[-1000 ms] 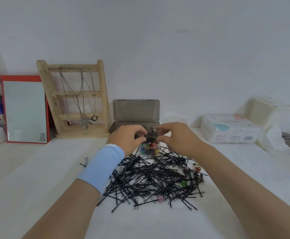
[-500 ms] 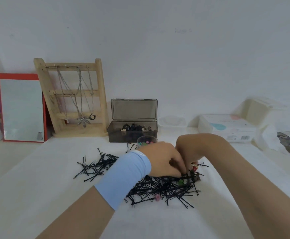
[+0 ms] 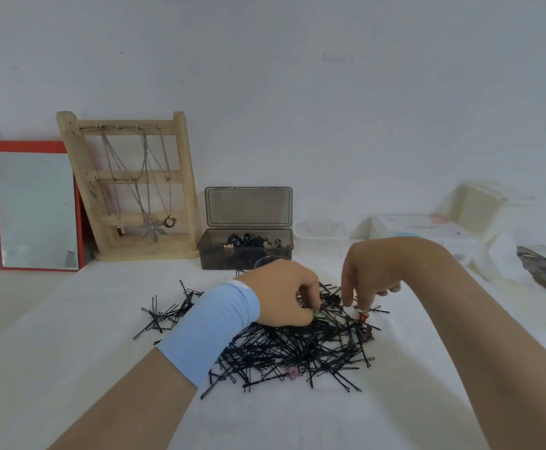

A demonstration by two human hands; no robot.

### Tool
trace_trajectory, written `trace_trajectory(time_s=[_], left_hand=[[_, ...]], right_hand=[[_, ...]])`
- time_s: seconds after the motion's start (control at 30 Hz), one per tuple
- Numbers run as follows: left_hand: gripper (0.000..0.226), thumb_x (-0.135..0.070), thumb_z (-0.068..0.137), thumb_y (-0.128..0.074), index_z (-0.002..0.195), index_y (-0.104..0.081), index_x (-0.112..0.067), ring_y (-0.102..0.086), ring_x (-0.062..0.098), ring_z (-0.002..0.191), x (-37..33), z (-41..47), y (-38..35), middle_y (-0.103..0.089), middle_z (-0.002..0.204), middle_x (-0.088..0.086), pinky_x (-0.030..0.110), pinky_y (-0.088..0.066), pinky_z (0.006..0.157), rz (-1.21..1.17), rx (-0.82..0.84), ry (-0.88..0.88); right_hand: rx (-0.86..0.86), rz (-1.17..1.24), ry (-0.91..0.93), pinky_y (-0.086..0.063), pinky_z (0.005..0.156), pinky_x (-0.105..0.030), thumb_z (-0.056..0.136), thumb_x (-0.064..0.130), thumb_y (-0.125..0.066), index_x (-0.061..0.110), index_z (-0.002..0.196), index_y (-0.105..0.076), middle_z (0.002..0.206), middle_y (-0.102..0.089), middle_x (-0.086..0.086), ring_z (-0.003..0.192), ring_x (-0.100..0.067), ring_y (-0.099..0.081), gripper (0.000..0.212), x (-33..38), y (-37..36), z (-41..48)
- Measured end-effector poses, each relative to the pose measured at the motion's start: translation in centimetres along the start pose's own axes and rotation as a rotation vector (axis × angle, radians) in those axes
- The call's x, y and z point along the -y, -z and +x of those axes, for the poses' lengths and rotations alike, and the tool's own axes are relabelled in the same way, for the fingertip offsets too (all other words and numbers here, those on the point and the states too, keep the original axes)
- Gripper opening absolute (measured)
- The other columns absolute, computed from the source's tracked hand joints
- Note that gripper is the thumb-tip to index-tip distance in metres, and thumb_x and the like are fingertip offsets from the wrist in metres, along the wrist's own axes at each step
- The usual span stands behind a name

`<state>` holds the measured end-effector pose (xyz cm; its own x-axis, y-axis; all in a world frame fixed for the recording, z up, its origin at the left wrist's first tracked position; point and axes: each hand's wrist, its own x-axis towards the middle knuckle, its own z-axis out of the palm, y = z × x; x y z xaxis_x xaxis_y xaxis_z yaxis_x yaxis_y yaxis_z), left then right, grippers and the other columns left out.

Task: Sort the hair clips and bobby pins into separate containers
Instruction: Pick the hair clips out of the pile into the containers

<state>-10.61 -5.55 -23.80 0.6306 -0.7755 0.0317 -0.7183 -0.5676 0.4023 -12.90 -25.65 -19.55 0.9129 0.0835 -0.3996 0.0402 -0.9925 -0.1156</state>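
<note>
At table (image 3: 70,368) centre: pins (image 3: 297,349), black, many, in one loose heap, with a smaller scatter to its left. Left hand (image 3: 281,293), pale blue cuff at the wrist, lies over the heap's far side, fingers curled down and pinching a green clip (image 3: 316,312) at their tips. Right hand (image 3: 372,271) hangs just beside it over the heap's right edge, fingers pointing down and closed on the top of a red clip (image 3: 363,317), which touches the pins. Pink clip (image 3: 292,372) lies among the pins at the near edge; a brown clip (image 3: 367,335) at the right edge. Cup (image 3: 266,260), clear, only its rim showing behind the left hand. Box (image 3: 245,251), smoky plastic, lid upright and open, behind the cup, holding dark clips. Rack (image 3: 180,177), wooden, left of the box, hung with necklaces. Mirror (image 3: 34,209), red-framed, leaning at far left. Tub (image 3: 320,227), clear, right of the box; a white carton (image 3: 427,232) beyond it.
</note>
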Motion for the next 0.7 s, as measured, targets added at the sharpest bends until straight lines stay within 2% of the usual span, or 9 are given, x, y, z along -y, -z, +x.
trace_trajectory(time_s=[0.07, 0.13, 0.23, 0.3, 0.33, 0.5, 0.6, 0.67, 0.7], left_hand=[[0.013, -0.025, 0.08, -0.068, 0.089, -0.07, -0.035, -0.049, -0.024, 0.065, 0.6, -0.1, 0.4, -0.047, 0.067, -0.052, 0.005, -0.034, 0.056, 0.016, -0.043, 0.013], [0.014, -0.023, 0.082, -0.067, 0.092, -0.069, -0.033, -0.049, -0.023, 0.063, 1.1, -0.2, 0.7, -0.053, 0.067, -0.046, 0.003, -0.033, 0.054, 0.015, -0.093, 0.018], [0.019, -0.025, 0.085, -0.066, 0.101, -0.069, -0.034, -0.05, -0.017, 0.062, 1.8, -0.1, 1.1, -0.064, 0.082, -0.023, 0.004, -0.035, 0.057, -0.014, -0.184, 0.022], [0.018, -0.03, 0.087, -0.064, 0.103, -0.07, -0.037, -0.052, -0.013, 0.067, 2.4, 0.0, 1.4, -0.064, 0.088, -0.02, 0.008, -0.034, 0.063, 0.042, -0.269, 0.035], [0.017, -0.032, 0.088, -0.063, 0.102, -0.071, -0.038, -0.052, -0.011, 0.071, 2.9, 0.0, 1.6, -0.062, 0.088, -0.022, 0.012, -0.035, 0.066, 0.076, -0.311, 0.049], [0.012, -0.037, 0.09, -0.062, 0.098, -0.069, -0.043, -0.05, 0.001, 0.079, 5.3, 0.0, 2.1, -0.056, 0.093, -0.02, 0.028, -0.046, 0.073, 0.167, -0.446, 0.143], [0.019, -0.034, 0.092, -0.061, 0.106, -0.067, -0.043, -0.05, 0.001, 0.081, 6.5, 0.0, 1.6, -0.056, 0.096, -0.022, 0.027, -0.047, 0.074, 0.158, -0.508, 0.205], [0.023, -0.03, 0.09, -0.063, 0.107, -0.064, -0.045, -0.054, -0.004, 0.082, 7.0, 0.0, 1.2, -0.06, 0.091, -0.028, 0.024, -0.047, 0.072, 0.097, -0.547, 0.246], [0.022, -0.03, 0.089, -0.064, 0.105, -0.063, -0.046, -0.055, -0.008, 0.08, 7.2, 0.0, 1.0, -0.062, 0.087, -0.032, 0.021, -0.046, 0.069, 0.063, -0.56, 0.262]], right_hand=[[0.017, -0.088, -0.029, -0.043, 0.045, -0.014, 0.069, 0.022, -0.082, 0.042, 0.081, -0.078, 0.057, -0.061, 0.009, 0.049, -0.008, -0.052, 0.023, 0.0, -0.2, -0.3], [0.041, -0.164, -0.048, -0.042, 0.044, -0.013, 0.07, 0.022, -0.083, 0.041, 0.086, -0.079, 0.045, -0.057, 0.014, 0.046, -0.003, -0.051, 0.025, 0.5, -0.5, -0.4], [0.068, -0.226, -0.06, -0.049, 0.061, -0.021, 0.072, 0.025, -0.083, 0.036, 0.093, -0.079, 0.038, -0.053, 0.021, 0.053, -0.003, -0.055, 0.024, 1.2, -0.8, -0.2], [0.061, -0.234, -0.055, -0.052, 0.072, -0.025, 0.072, 0.026, -0.083, 0.033, 0.093, -0.079, 0.037, -0.052, 0.02, 0.06, -0.008, -0.058, 0.022, 1.5, -1.0, 0.1], [0.052, -0.227, -0.05, -0.051, 0.072, -0.026, 0.072, 0.027, -0.083, 0.032, 0.092, -0.079, 0.036, -0.052, 0.02, 0.061, -0.009, -0.059, 0.021, 1.5, -1.1, 0.3], [-0.029, -0.088, 0.014, -0.043, 0.051, -0.019, 0.075, 0.032, -0.081, 0.036, 0.078, -0.076, 0.043, -0.057, 0.02, 0.036, 0.001, -0.05, 0.007, 0.5, -0.9, 0.5], [-0.199, 0.115, 0.157, -0.047, 0.055, -0.017, 0.082, 0.03, -0.078, 0.036, 0.076, -0.073, 0.061, -0.067, 0.02, 0.045, 0.0, -0.06, 0.01, 1.1, -0.7, 1.2], [-0.438, 0.23, 0.222, -0.046, 0.054, -0.014, 0.083, 0.028, -0.078, 0.034, 0.079, -0.07, 0.071, -0.066, 0.017, 0.059, 0.001, -0.064, 0.011, 2.4, -1.1, 2.5], [-0.563, 0.257, 0.244, -0.048, 0.059, -0.017, 0.082, 0.029, -0.078, 0.032, 0.081, -0.071, 0.077, -0.066, 0.016, 0.069, -0.002, -0.065, 0.008, 3.2, -1.5, 3.1]])
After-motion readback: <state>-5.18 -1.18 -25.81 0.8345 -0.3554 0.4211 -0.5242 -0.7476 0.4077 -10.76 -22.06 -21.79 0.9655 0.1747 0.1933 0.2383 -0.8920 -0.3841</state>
